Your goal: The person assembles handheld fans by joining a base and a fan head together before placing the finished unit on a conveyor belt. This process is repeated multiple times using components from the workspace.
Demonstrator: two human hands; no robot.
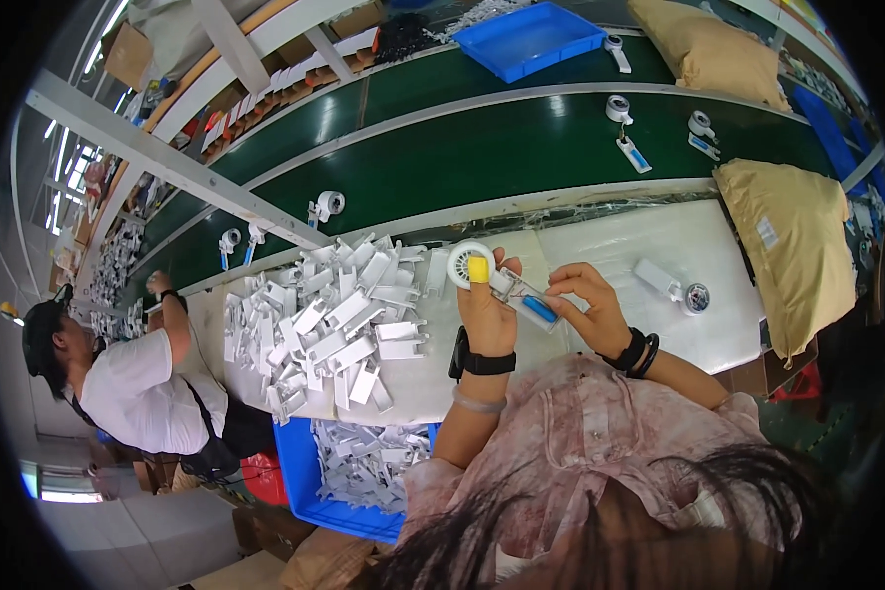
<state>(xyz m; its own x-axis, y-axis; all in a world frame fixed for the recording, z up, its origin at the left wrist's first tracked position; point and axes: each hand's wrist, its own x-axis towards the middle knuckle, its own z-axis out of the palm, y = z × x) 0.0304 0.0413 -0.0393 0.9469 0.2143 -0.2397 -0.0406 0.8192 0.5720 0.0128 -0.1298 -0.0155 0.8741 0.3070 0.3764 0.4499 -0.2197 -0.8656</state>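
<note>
My left hand [487,313], with yellow tape round one digit, grips a small white handheld fan [465,264] by its round slotted head. The fan's handle points right toward my right hand [597,313], and a blue battery [540,308] shows in its uncovered side. My right thumb and fingers close on the handle's far end, beside the battery. To the left of my hands lies a big heap of white plastic handle covers [336,317]. On the right side of the table, a white cover [656,278] rests next to a round fan head [696,299].
Beyond the white-topped table [600,236] runs a green conveyor [501,141] carrying several fan units. A blue bin [305,487] of white parts stands below the table's near edge. A tan sack [792,256] sits at right; a co-worker [147,383] works at left.
</note>
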